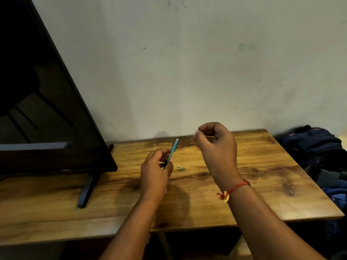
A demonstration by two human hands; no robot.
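Left hand (156,172) — pencil (173,150); right hand (216,147) — lead (190,135)

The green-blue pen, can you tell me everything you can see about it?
The pen is slim and teal, plastic by its look, with a pale tip at its upper end and a darker part low down. It is tilted, its top leaning up and to the right. The left hand holds its lower half between fingers and thumb, partly hiding that end. It hangs above the wooden table without touching it. The right hand, pinching a thin wire, is apart from it.
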